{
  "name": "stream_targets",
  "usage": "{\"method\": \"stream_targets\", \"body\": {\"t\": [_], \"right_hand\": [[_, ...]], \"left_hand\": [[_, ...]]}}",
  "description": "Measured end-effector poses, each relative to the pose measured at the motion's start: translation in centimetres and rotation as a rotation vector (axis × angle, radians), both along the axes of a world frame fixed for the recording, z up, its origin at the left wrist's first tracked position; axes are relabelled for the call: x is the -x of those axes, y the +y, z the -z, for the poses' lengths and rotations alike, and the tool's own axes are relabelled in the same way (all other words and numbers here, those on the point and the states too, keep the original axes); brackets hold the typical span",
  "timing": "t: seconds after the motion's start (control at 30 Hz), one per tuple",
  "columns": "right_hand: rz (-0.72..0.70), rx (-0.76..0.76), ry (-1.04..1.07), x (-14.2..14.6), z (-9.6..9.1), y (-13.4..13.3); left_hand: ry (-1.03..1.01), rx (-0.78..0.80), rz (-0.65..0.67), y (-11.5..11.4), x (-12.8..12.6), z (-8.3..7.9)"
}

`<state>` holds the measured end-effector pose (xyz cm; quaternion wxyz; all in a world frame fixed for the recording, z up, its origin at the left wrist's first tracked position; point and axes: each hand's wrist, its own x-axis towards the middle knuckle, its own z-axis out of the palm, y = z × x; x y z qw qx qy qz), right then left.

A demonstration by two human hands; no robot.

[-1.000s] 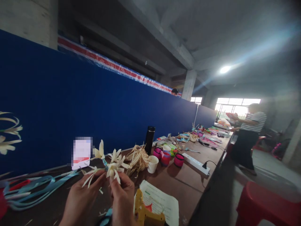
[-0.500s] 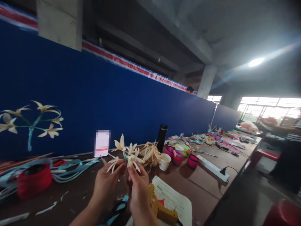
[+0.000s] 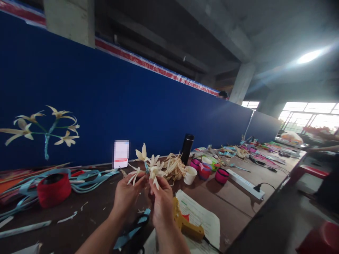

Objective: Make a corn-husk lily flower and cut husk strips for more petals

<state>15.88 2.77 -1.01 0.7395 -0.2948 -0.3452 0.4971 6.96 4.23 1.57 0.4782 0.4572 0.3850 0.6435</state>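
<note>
Both my hands are raised over the brown table, close together around a cream flower spray (image 3: 154, 163) with thin petals and a bit of light-blue wrapping on its stem. My left hand (image 3: 128, 192) pinches the spray's base from the left. From the other side, the fingers of my right hand (image 3: 162, 199) close on the stem just under the blossoms. Fingertips and lower stem partly hide each other. Just behind the spray lies a bundle of dry, straw-coloured petals (image 3: 173, 167). A yellow glue gun (image 3: 186, 224) rests on a printed sheet (image 3: 209, 218) beside my right forearm.
A finished-looking flower spray (image 3: 47, 139) is on the blue partition (image 3: 92, 98). At left lie a red roll (image 3: 54, 190) and blue strips (image 3: 87, 185). A paper cup (image 3: 190, 175), black flask (image 3: 187, 148), pink rolls (image 3: 221, 175) and power strip (image 3: 246, 183) stand rightward. Black-handled scissors (image 3: 139, 220) lie below my hands.
The camera view has turned slightly left and down, so the scene sits farther right and mostly higher. Both hands keep hold of the flower spray, with little change in their grip.
</note>
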Motion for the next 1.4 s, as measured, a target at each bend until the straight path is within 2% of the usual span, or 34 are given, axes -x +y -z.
{"method": "stream_targets", "body": {"t": [0.3,0.57,1.0,1.2,1.3,1.4], "right_hand": [[-0.035,-0.050,0.057,0.0,0.3,0.2],[-0.035,-0.030,0.043,0.2,0.3,0.3],[-0.004,-0.025,-0.021,-0.3,0.0,-0.1],[-0.030,0.000,-0.036,-0.6,-0.3,-0.5],[0.010,0.037,-0.052,-0.7,-0.1,-0.3],[0.065,0.047,-0.095,-1.1,0.2,0.0]], "left_hand": [[-0.035,0.031,0.000,-0.2,-0.2,-0.7],[-0.057,0.027,0.005,-0.2,-0.2,-0.5],[0.003,-0.017,-0.005,0.3,0.3,-0.4],[0.069,-0.057,-0.053,0.5,0.9,-0.7],[0.074,-0.046,-0.015,0.9,1.4,-0.5],[-0.035,0.022,0.053,1.5,1.7,-0.1]]}}
